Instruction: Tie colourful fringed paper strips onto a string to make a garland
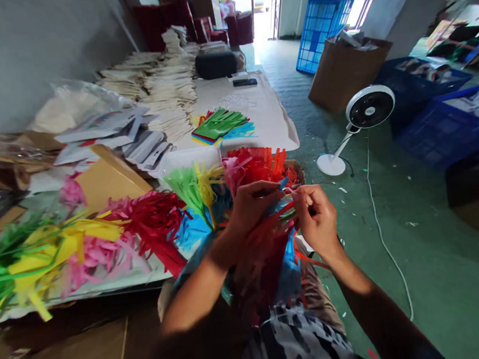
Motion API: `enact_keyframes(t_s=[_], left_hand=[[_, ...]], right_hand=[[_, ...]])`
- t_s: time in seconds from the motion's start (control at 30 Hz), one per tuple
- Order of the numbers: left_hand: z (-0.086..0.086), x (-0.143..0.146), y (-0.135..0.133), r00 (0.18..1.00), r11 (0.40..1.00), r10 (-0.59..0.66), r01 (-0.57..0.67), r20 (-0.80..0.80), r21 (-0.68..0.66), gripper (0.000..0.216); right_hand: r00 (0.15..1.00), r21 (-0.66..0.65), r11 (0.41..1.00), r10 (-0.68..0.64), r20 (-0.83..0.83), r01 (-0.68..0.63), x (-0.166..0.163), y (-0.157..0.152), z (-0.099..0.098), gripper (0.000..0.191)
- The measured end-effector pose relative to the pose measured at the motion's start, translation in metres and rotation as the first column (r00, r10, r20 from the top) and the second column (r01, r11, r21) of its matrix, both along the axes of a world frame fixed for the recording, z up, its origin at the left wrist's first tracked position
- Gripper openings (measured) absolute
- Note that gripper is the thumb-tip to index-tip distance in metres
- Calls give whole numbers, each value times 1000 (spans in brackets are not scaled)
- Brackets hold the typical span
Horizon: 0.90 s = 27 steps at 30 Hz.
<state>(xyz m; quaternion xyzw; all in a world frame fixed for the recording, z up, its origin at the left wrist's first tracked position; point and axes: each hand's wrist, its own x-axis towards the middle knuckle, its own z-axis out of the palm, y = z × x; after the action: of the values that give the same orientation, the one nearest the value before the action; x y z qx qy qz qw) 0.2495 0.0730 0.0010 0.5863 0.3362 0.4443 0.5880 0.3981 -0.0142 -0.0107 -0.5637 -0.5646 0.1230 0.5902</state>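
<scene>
My left hand (253, 204) is closed around the top of a paper tassel, with a bit of blue strip poking out above the fingers. Close beside it, my right hand (319, 219) is pinched at the tassel's top; what its fingertips hold is too small to make out. Over my lap hang dark red fringe (260, 263) and blue fringe (290, 269), partly blurred. Just beyond my hands lie red-orange tassels (252, 163). A green tassel (182, 189) and a yellow tassel (208, 186) stand to their left.
Green, yellow (60, 243), pink and dark red tassels (155, 218) cover the table's left side. Fringed sheets (222, 124) lie farther back, near stacked pale bundles (169, 95). A white fan (370, 108) stands on the floor at right, its cable (375, 210) trailing; blue crates (454, 126) are beyond.
</scene>
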Motion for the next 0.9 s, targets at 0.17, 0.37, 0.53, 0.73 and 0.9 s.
enact_keyframes(t_s=[0.17, 0.37, 0.53, 0.73, 0.9], left_hand=[[-4, 3, -7, 999, 1000, 1, 0, 37, -26, 28], [-2, 1, -13, 997, 999, -33, 35, 68, -23, 30], [1, -2, -16, 996, 999, -25, 27, 91, -22, 23], [1, -4, -17, 994, 997, -17, 25, 106, -67, 27], [10, -11, -19, 983, 977, -81, 111, 167, -181, 26]], right_hand=[[999, -13, 1000, 7, -35, -8, -1, 3, 1, 18], [992, -77, 995, 52, -119, -62, -2, 5, 1, 20], [988, -113, 990, 67, -137, -83, -3, 6, 3, 19], [991, -101, 992, 63, -120, -76, -4, 5, 4, 21], [971, -141, 972, 161, -176, -187, -3, 5, 6, 23]])
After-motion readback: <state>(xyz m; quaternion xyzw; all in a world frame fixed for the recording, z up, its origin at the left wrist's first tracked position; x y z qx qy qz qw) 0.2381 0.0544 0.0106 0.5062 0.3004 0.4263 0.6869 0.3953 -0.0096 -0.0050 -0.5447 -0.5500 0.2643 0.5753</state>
